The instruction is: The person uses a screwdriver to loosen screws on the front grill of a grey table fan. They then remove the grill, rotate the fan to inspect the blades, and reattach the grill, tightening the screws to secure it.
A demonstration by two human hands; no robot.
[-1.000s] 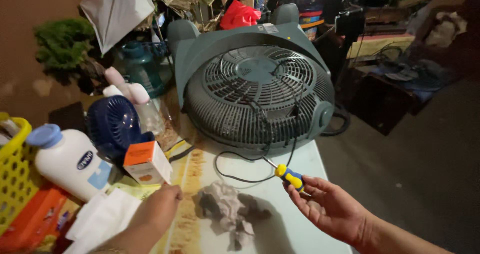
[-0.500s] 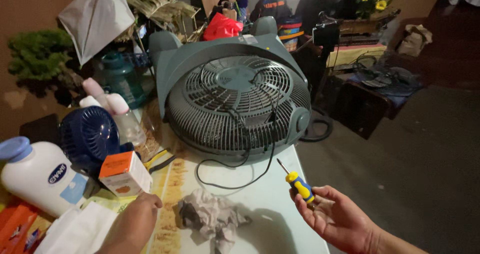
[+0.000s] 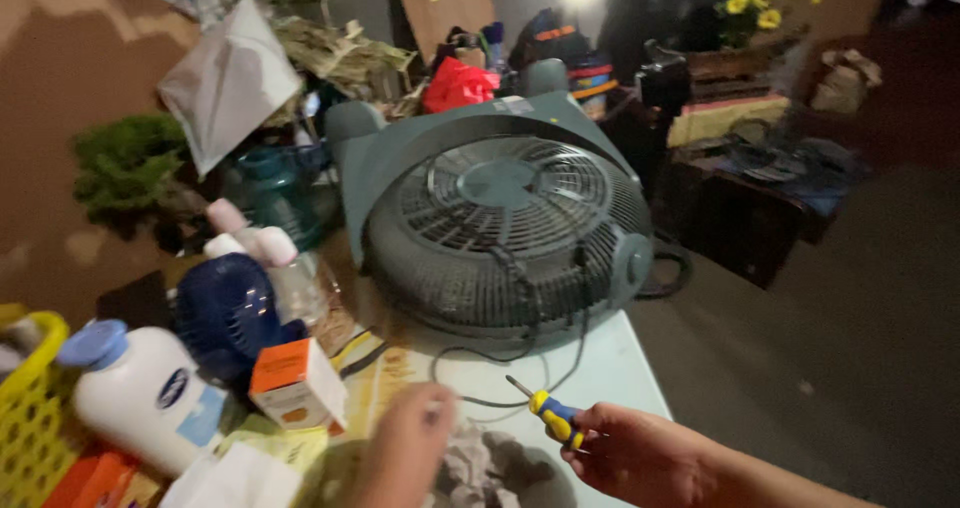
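Screwdriver [image 3: 547, 415], blue-and-yellow handle, sits clenched in the right hand [image 3: 640, 456], fingers wrapped around the grip, bare shaft tip pointing up-left toward the fan [image 3: 505, 223]. Compared with half a second ago the tool has come in closer to the fan's front edge and sits more toward the middle of the view; tip angle is about the same.

Left hand [image 3: 405, 450] is blurred; cannot tell if its fingers are curled or loose. It hovers just over the crumpled grey rag [image 3: 490, 466], which lies in front of the fan on the white table [image 3: 620, 363]. Earlier that hand was further left, beside the small orange-and-white box [image 3: 297, 383]; now it has shifted right, toward the rag.

Fan lies face-up on the table, grey round grille, its black cord [image 3: 510, 368] looping across the tabletop between grille and screwdriver. Left of the fan: small dark blue fan [image 3: 225, 313], white lotion bottle with blue cap [image 3: 140, 393], yellow basket [image 3: 30, 408] at the far edge. None of these has moved on the table; only the view has swung a bit.
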